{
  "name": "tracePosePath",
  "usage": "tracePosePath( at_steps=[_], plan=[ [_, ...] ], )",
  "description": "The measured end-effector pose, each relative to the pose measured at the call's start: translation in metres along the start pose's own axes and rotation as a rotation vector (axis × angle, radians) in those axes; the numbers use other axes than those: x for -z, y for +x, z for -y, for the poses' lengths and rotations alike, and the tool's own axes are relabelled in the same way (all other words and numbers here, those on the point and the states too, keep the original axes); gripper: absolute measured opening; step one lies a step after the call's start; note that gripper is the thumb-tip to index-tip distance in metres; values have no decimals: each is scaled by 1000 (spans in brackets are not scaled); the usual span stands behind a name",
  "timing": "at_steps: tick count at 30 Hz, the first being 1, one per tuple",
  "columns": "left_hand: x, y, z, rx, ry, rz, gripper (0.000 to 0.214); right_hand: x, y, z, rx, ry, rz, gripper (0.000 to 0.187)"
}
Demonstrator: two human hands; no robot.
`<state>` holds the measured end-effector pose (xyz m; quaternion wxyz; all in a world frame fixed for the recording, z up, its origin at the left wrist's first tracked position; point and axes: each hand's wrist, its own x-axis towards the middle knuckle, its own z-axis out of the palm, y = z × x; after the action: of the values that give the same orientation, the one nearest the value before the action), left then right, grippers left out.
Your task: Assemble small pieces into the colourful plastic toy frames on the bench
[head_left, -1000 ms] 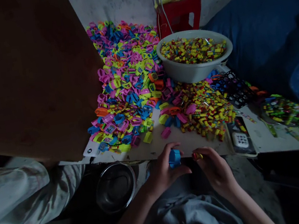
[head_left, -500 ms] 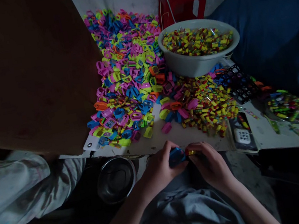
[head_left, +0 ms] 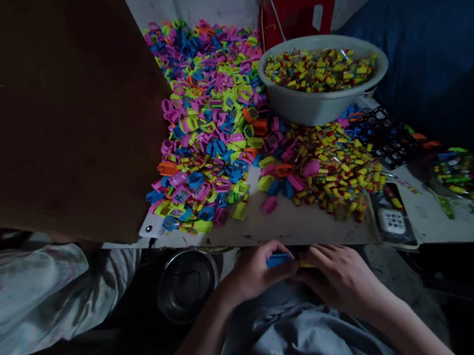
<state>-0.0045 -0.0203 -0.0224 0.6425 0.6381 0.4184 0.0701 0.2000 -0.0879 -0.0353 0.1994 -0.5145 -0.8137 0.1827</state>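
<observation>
My left hand [head_left: 259, 270] is closed round a blue plastic toy watch [head_left: 278, 259], just off the table's front edge and above my lap. Opposite it, my right hand [head_left: 338, 266] pinches a small yellow wrapped candy [head_left: 306, 263] against the near end of the blue piece. The fingertips of both hands almost meet, and the fingers hide most of the candy. Beyond them on the table lies a heap of pink, yellow, blue and orange toy watches [head_left: 214, 126]. To its right spreads a pile of yellow and red wrapped candies [head_left: 339, 163].
A grey basin [head_left: 316, 106] full of candies stands behind the pile. At right are a phone [head_left: 392, 218], a black plastic grid [head_left: 382, 138] and a bag of candies [head_left: 468, 175]. A large brown box [head_left: 41, 125] rises at left, with another person's sleeve [head_left: 25, 298] below it.
Both hands have come down a little toward my lap. The blue watch has turned in my left hand, and my right fingers now cover more of the candy. The view has shifted slightly.
</observation>
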Motion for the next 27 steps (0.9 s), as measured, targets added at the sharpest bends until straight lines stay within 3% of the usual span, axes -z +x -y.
tracePosePath(
  at_steps=[5, 9, 11, 14, 18, 20, 23, 27],
  plan=[
    [12, 0, 2, 54, 7, 70, 47, -3, 10, 11, 74, -49, -44, 13],
    [23, -2, 3, 35, -6, 14, 50, -13, 26, 7, 37, 18, -84, 11],
    [37, -5, 2, -26, 90, -158, 47, -21, 37, -6, -18, 40, -91, 14],
    [79, -10, -3, -3, 354, -561, 47, -40, 53, -39, -142, -63, -139, 51],
    [158, -17, -8, 55, 638, -1046, 50, -69, 60, -76, -268, -252, -152, 38],
    [194, -17, -5, 2, 700, -1193, 51, -81, 58, -82, -291, -275, -178, 39],
    [228, -9, 9, 5, 704, -1183, 51, -89, 52, -84, -317, -277, -244, 42],
    [236, 7, 29, 14, 717, -1078, 44, -91, 45, -84, -284, -292, -252, 40]
  ],
)
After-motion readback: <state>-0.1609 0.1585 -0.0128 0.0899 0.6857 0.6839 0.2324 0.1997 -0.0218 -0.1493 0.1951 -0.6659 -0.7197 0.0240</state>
